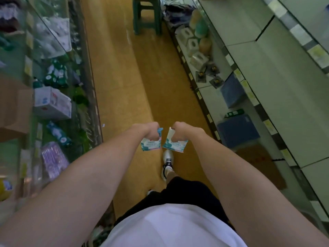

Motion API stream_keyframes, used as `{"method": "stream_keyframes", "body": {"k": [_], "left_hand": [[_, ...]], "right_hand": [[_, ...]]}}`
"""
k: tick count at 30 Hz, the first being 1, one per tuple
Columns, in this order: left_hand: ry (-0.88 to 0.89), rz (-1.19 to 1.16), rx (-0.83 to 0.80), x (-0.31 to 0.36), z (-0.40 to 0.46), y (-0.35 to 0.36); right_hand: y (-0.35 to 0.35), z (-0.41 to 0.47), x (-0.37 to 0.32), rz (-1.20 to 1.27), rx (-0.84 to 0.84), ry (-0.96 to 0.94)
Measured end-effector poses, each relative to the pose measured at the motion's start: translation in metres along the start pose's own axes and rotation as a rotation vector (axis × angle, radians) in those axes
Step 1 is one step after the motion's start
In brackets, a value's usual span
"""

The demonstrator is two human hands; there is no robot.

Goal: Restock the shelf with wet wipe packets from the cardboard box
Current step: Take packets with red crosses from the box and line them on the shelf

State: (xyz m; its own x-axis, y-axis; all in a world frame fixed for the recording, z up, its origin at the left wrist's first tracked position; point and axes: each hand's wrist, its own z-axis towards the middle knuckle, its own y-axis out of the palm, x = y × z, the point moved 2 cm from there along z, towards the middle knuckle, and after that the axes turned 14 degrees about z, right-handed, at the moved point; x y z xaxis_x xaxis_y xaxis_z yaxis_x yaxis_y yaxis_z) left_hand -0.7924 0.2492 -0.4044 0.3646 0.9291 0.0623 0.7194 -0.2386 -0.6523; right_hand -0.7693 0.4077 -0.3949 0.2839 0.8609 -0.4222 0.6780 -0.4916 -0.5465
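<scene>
Yellow flooring (124, 77) is being crossed between two shelf runs. Two wet wipe packets are being carried above one white shoe (167, 162): one packet (150, 144) is being gripped by the left hand (153, 131), the other packet (175, 145) by the right hand (179, 131).

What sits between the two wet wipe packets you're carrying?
Nothing. In the head view, the left-hand white-and-teal packet and the right-hand one hang apart; only yellow floor shows through the gap.
</scene>
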Motion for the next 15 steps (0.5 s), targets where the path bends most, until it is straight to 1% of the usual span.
{"method": "stream_keyframes", "body": {"k": [5,8,12,15], "left_hand": [[-0.053,-0.001,0.041,-0.008,0.039,-0.060],[-0.070,-0.005,0.022,-0.008,0.053,-0.094],[-0.067,-0.009,0.073,-0.006,0.077,-0.135],[-0.060,0.041,0.070,-0.001,0.087,-0.155]], "right_hand": [[-0.059,0.050,-0.005,0.004,0.007,-0.029],[-0.091,0.072,-0.008,0.014,-0.012,-0.051],[-0.129,0.096,-0.008,-0.007,-0.012,-0.082],[-0.148,0.106,-0.006,0.017,-0.012,-0.070]]}}
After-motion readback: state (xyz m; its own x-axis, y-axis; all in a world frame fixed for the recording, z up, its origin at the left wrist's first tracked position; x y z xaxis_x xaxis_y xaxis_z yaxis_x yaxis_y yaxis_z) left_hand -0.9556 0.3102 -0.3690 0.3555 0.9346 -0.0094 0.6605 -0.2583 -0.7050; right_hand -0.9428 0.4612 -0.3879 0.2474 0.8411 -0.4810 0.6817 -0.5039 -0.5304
